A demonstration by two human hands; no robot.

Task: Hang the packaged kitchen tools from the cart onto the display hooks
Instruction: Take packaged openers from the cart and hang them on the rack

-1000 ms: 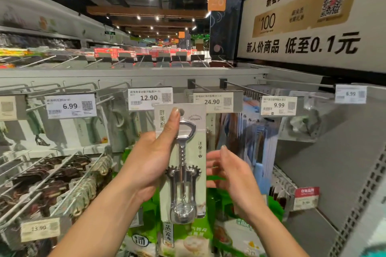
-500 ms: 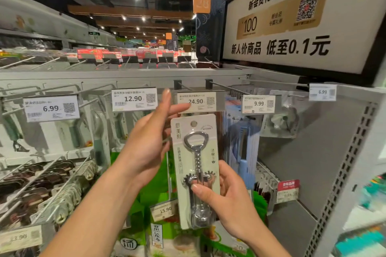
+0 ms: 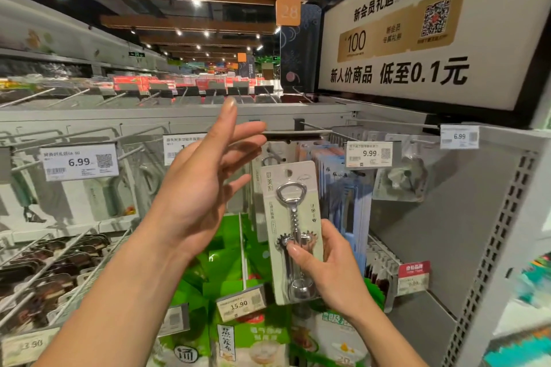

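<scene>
Head view: the right hand [image 3: 331, 271] grips the carded corkscrew [image 3: 290, 217] at centre frame, with the thumb pressed on the gear wings and the fingers curled behind the card. The card stands upright just below the display hook [image 3: 313, 127]. The left hand [image 3: 202, 188] is raised to its left, fingers straight and spread, tips at the dark price-tag holder [image 3: 293, 136], gripping nothing. Recommended: lift the holder clear, align the card's hang hole [image 3: 288, 172] with the hook tip, slide the card straight back, and avoid snagging the neighbouring blue packs [image 3: 343, 202].
</scene>
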